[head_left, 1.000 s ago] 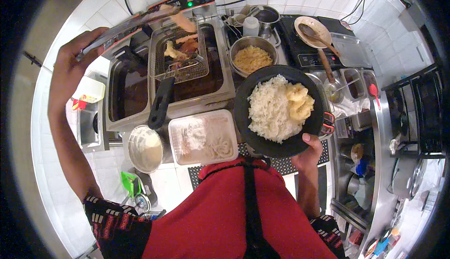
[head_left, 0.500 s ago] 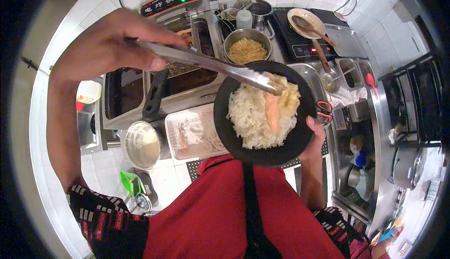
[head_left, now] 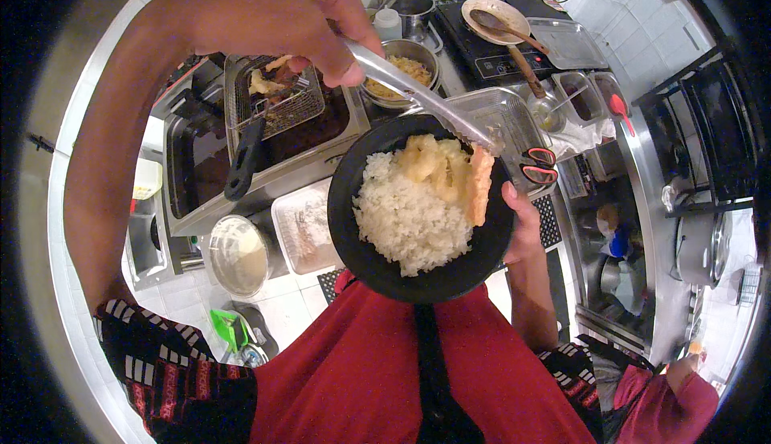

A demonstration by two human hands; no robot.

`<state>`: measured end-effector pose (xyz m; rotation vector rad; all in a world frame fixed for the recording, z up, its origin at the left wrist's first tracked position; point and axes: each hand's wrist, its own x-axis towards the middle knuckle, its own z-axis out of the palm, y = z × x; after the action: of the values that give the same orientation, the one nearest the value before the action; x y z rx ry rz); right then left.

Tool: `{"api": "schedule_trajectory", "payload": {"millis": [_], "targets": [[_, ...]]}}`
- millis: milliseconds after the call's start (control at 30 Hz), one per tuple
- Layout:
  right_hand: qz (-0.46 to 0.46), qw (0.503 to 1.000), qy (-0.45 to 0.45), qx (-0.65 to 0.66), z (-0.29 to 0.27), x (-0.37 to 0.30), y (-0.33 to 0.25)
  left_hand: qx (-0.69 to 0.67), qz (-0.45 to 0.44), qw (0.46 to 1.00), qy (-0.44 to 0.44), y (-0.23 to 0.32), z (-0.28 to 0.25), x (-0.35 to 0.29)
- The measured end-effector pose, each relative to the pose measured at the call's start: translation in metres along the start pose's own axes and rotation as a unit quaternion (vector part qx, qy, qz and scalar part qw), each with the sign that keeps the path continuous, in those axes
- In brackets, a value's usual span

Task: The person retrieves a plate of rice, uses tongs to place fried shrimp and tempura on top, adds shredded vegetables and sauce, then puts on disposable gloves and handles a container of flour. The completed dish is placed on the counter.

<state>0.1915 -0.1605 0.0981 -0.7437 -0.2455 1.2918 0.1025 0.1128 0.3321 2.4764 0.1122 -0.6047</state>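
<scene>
Tongs (head_left: 426,98) in left hand (head_left: 273,10) pinch fried piece (head_left: 480,183) over bowl (head_left: 418,207) – right hand (head_left: 522,223) cups rim; piece near edge, could drop onto bench if grip slackens.

Fryer basket (head_left: 277,94), red-handled scissors (head_left: 536,165), lidded round tub (head_left: 238,254), wooden ladle (head_left: 504,36)

Counted in the head view:
- black bowl (head_left: 377,259) of rice: 1
- fried pieces on the rice: 2 (pale one (head_left: 434,163), orange one (head_left: 480,183))
- metal tongs (head_left: 418,94): 1
- hands: 2 (left (head_left: 273,10), right (head_left: 522,223))
- fryer basket (head_left: 277,94): 1
- steel bowl (head_left: 401,74) of crumbs: 1
- clear tray (head_left: 301,223): 1
- scissors (head_left: 536,165), red handles: 1
- wooden ladle (head_left: 498,22): 1
</scene>
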Motion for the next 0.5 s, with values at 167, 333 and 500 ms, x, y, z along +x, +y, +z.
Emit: {"api": "schedule_trajectory", "payload": {"millis": [167, 333, 500], "targets": [[0.019, 0.997, -0.057, 0.052, -0.019, -0.003, 0.01, 0.022, 0.002, 1.0, -0.011, 0.006, 0.002, -0.001], [0.045, 0.987, -0.107, 0.107, -0.039, -0.006, 0.017, 0.137, 0.035, 0.983, 0.116, 0.006, 0.015, -0.025], [0.003, 0.986, -0.138, 0.09, -0.037, -0.01, 0.014, 0.071, -0.007, 0.945, 0.319, -0.01, 0.043, -0.043]]}}
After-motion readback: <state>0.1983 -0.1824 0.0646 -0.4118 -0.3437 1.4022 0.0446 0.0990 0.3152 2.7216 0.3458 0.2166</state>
